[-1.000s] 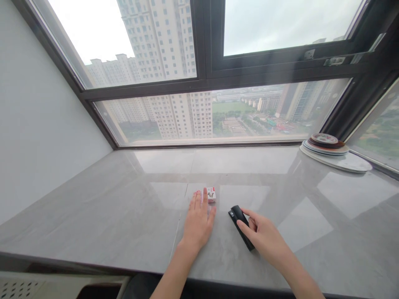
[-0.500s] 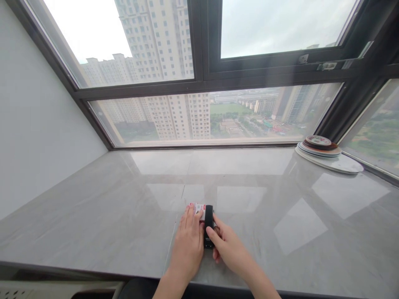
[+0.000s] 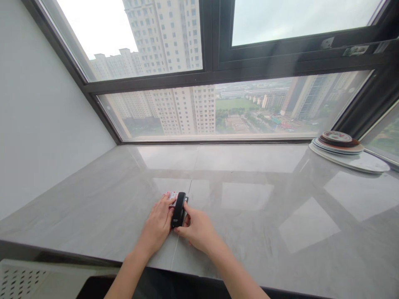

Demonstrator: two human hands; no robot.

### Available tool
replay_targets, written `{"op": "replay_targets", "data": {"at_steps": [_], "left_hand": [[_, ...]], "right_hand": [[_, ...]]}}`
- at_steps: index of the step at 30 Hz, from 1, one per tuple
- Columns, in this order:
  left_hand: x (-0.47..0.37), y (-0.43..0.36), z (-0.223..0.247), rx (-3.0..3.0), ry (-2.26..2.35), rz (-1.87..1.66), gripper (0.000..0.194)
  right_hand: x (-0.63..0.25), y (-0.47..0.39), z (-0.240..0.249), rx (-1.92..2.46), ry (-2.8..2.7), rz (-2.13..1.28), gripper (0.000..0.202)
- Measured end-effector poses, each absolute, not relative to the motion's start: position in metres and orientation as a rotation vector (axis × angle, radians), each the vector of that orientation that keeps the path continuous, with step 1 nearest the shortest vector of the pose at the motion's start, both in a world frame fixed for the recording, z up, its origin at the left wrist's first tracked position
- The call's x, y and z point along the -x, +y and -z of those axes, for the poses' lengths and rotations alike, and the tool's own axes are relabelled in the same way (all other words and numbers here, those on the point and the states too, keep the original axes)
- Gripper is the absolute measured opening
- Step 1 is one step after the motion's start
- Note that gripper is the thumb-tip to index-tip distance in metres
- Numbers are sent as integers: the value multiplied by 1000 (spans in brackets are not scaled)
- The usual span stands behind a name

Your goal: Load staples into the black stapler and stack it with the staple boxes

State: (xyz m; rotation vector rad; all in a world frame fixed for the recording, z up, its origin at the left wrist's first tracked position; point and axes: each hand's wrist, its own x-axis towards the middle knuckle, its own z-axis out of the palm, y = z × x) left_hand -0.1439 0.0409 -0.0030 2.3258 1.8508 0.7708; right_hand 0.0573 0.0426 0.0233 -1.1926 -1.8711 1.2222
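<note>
One black stapler, over the grey worktop, held in the grip of the right hand. One small box, beside it, partly under the left hand; that grip I cannot tell.

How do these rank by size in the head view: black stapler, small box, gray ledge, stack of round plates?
Largest to smallest, as they look:
1. Gray ledge
2. Stack of round plates
3. Black stapler
4. Small box, visible part only; it's partly hidden
</note>
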Motion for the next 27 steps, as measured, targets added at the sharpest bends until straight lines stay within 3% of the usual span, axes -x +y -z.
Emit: {"op": "replay_targets", "data": {"at_steps": [5,11,27], "left_hand": [[150,48,2,-2302,1834,-867,42],[147,53,4,-2275,1874,-893,40],[142,55,-1,-2313,1840,-918,44]], "right_hand": [[-48,47,-14,1251,-1899,-1052,56],[-49,48,-16,1250,-1926,-1055,44],[-46,42,-11,1328,-1953,-972,61]]}}
